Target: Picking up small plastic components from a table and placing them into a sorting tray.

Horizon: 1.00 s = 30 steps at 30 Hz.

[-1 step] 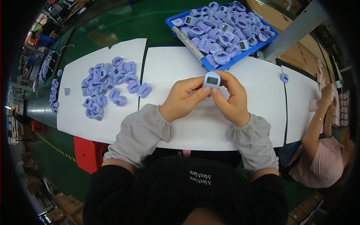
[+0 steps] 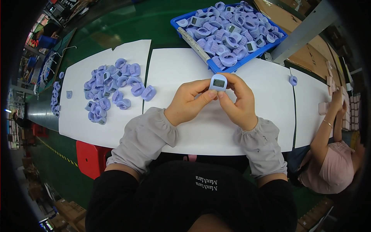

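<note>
Between both hands, above the white table covering, I hold a small lavender device with a grey digital display [image 2: 218,82], its screen facing up toward me. My left hand [image 2: 189,101] is closed on its left and lower edge with thumb and fingers. From the other side my right hand [image 2: 239,101] pinches it, the thumb at the lower edge and the index finger round the top. The fingers behind the device are partly hidden. To the left lies a loose pile of similar lavender devices [image 2: 112,83], some with screens showing; one lavender device [image 2: 148,92] sits nearest my left hand.
A blue tray [image 2: 236,69] heaped with the same devices stands beyond my hands, beside a grey metal post [image 2: 305,31]. A lone device [image 2: 293,80] lies at right. A red stool [image 2: 91,159] is at lower left. Another person [image 2: 328,166] works at the far right.
</note>
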Motion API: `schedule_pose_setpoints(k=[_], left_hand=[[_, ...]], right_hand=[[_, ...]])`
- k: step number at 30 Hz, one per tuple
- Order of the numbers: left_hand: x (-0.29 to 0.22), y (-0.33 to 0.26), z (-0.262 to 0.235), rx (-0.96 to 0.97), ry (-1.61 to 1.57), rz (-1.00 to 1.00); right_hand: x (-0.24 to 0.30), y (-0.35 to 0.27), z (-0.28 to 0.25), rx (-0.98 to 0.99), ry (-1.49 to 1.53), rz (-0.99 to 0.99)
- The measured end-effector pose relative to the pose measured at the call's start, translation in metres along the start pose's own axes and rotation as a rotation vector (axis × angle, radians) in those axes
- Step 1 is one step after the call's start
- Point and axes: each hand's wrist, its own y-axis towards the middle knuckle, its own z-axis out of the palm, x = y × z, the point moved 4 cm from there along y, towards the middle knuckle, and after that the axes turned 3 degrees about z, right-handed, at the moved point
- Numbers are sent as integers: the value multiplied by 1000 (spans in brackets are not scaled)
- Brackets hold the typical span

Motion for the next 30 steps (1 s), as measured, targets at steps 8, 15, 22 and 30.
schedule_pose_setpoints(k=[8, 15, 22, 30], left_hand=[[-1, -1, -1, -3, -1, -8], [2, -1, 0, -22, -14, 5], [-1, 0, 0, -4, -3, 10], [2, 0, -2, -28, 27, 72]], right_hand=[[-1, 2, 2, -88, 8, -78], [1, 2, 2, -96, 4, -103], [3, 3, 1, -97, -10, -110], [4, 1, -2, 6, -17, -42]])
